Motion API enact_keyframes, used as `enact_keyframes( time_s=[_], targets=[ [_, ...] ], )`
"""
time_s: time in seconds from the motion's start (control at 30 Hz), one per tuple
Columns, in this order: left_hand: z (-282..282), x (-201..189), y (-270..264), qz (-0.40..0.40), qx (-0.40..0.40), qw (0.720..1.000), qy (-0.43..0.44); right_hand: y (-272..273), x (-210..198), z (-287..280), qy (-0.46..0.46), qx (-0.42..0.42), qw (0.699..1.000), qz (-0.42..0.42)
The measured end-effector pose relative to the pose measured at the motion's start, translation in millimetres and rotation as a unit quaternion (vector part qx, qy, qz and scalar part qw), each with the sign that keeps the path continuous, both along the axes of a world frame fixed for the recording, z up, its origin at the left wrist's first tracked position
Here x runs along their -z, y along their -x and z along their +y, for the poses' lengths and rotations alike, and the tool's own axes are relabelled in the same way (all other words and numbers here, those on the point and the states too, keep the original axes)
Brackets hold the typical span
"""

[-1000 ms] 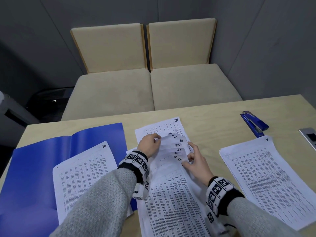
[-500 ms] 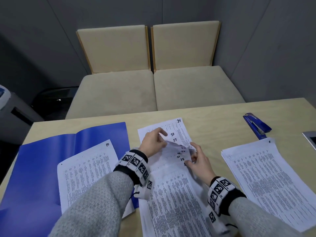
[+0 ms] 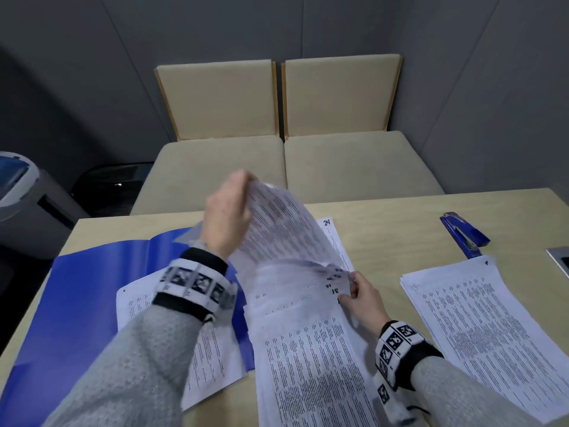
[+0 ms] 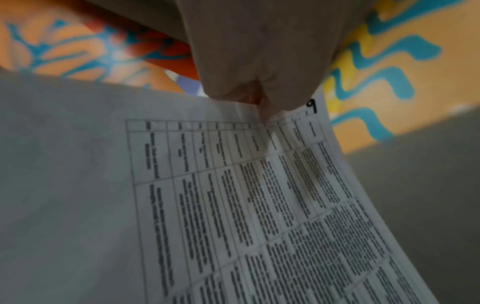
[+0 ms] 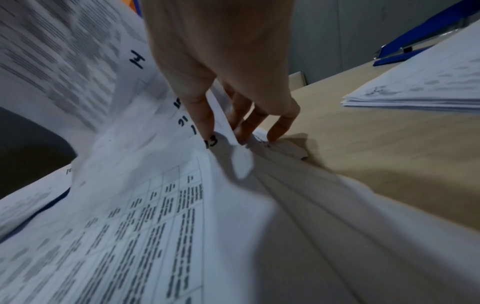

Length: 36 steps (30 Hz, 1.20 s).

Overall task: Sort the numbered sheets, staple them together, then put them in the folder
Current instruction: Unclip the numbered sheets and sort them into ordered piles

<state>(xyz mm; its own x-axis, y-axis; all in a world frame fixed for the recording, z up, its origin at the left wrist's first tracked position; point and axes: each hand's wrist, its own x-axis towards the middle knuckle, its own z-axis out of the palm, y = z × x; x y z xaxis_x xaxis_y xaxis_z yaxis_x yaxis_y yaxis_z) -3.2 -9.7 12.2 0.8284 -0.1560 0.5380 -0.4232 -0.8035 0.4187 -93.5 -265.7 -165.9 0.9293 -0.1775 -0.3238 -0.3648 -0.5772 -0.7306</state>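
Note:
My left hand (image 3: 243, 181) is raised above the table and pinches the top edge of one printed sheet (image 3: 283, 232). In the left wrist view this sheet (image 4: 233, 195) carries the number 9, with my left hand (image 4: 262, 90) gripping beside it. My right hand (image 3: 351, 283) pinches the right corners of the fanned middle pile (image 3: 308, 349), where 18, 21 and 22 show. A finger (image 5: 205, 119) lies on top of those corners. Sheet 24 (image 3: 335, 241) lies flat behind. An open blue folder (image 3: 77, 303) at the left holds a sheet (image 3: 212, 365). A blue stapler (image 3: 465, 238) sits at the far right.
A neat stack of sheets (image 3: 486, 318) lies at the right, close to the stapler. A silver device (image 3: 560, 261) pokes in at the right table edge. Beige seats (image 3: 277, 167) stand beyond the far edge, and a grey machine (image 3: 18, 186) stands on the floor at the left.
My left hand has risen from the fanned corners and lifted one sheet up and away from the pile. My right hand stays at the pile's right corners.

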Motion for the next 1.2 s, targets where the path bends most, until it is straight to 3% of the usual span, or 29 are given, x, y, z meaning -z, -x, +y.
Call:
enact_keyframes(
  time_s=[0.1, 0.17, 0.27, 0.4, 0.6, 0.73, 0.87, 1.0, 1.13, 1.2],
  targets=[
    [53, -43, -6, -0.010, -0.066, 0.994, 0.084, 1, 3, -2, -0.003, -0.003, 1.000, 0.024],
    [89, -64, -6, -0.005, -0.114, 0.990, 0.084, 1, 4, -2, 0.002, -0.004, 1.000, 0.028],
    [136, -74, -6, 0.068, -0.170, 0.982, 0.038, 1, 4, -1, 0.009, -0.003, 0.999, 0.030],
    [164, -31, -6, 0.233, -0.120, 0.963, -0.063, 0, 4, -1, 0.032, -0.022, 0.999, 0.031],
    [154, 97, 7, 0.421, -0.074, 0.886, -0.181, -2, 8, -2, 0.048, -0.027, 0.998, 0.037],
    [145, 145, 7, 0.388, -0.124, 0.884, -0.230, -3, 8, -1, 0.046, -0.017, 0.998, 0.035],
    [147, 156, -2, 0.392, -0.121, 0.883, -0.229, -3, 8, 1, 0.063, -0.013, 0.997, 0.037],
    [146, 148, -3, 0.361, -0.094, 0.898, -0.232, -2, 4, 3, 0.067, -0.025, 0.997, 0.036],
    [143, 116, 1, 0.339, -0.064, 0.927, -0.148, 1, -6, -18, -0.011, 0.011, 1.000, -0.016],
    [138, 88, 1, 0.337, -0.055, 0.931, -0.127, 5, -13, -50, 0.043, 0.051, 0.997, -0.043]
  ],
)
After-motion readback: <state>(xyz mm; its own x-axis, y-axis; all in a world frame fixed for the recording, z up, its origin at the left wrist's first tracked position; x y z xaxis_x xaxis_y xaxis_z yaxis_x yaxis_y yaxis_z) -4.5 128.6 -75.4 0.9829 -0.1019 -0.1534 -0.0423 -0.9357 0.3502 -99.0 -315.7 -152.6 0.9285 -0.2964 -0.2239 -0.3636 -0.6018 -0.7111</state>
